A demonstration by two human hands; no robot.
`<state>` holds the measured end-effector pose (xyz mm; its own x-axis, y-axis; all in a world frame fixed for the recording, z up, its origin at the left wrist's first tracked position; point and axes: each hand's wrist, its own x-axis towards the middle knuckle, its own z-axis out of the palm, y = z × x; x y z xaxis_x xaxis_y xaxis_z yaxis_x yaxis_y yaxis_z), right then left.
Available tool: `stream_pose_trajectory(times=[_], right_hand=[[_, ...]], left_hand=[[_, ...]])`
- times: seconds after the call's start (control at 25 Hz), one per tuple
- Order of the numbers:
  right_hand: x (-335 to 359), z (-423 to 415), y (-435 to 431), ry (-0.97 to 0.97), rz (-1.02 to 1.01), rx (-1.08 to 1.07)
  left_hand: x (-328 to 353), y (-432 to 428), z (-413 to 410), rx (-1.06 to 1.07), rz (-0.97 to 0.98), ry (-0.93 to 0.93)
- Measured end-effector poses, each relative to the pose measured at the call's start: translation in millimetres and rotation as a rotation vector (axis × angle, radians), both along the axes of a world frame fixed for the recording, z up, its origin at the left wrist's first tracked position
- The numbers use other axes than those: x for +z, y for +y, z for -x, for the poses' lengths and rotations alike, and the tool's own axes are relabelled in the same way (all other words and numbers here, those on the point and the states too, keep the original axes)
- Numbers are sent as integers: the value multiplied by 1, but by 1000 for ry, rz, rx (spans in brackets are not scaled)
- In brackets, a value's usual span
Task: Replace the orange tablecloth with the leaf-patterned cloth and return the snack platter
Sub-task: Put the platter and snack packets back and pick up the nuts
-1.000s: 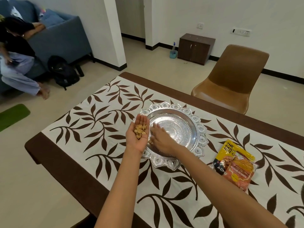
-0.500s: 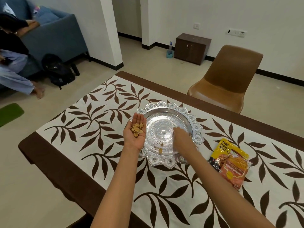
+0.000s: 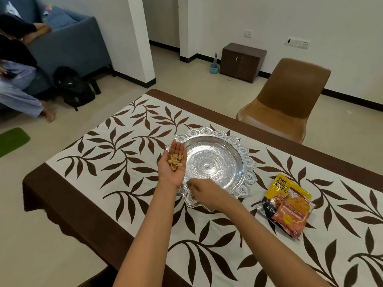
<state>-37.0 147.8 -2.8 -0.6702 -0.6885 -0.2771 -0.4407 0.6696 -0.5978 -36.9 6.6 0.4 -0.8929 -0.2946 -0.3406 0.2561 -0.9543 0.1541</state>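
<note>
Back from the middle of the platter (image 3: 249, 164), the right hand (image 3: 204, 194) now sits at its near rim, just beside the left wrist, and the bits that lay in the dish are gone. The leaf-patterned cloth (image 3: 107, 154) is already spread flat, with the platter standing on it and two snack packets (image 3: 287, 206) near its right side.

The left hand (image 3: 172, 172) is palm up over the left rim, fingers straight and together, carrying a small heap of shells (image 3: 175, 160). The right fingertips are bunched and blurred, so I cannot tell whether they pinch anything.

That flat palm is a poor cup, and a slight tilt would likely scatter shells over the clean cloth. A forearm dragged across the rim could shove the platter and ruck the cloth.
</note>
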Motion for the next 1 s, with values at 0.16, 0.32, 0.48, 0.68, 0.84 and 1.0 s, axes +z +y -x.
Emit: stream_pose_trajectory(times=[0.16, 0.32, 0.48, 0.68, 0.84, 1.0], right_hand=[[-4, 23, 4, 307, -156, -57], [-11, 2, -6, 366, -174, 75], [-5, 2, 5, 425, -179, 294], [9, 15, 12, 225, -169, 363], [29, 31, 23, -13, -77, 288], [36, 43, 22, -70, -75, 300]], left_hand=[[0, 3, -1, -7, 12, -20], [0, 2, -1, -6, 21, -18], [1, 4, -1, -8, 37, -38], [2, 6, 1, -19, 85, -87], [3, 5, 2, -16, 83, -91], [2, 5, 2, -18, 79, -87]])
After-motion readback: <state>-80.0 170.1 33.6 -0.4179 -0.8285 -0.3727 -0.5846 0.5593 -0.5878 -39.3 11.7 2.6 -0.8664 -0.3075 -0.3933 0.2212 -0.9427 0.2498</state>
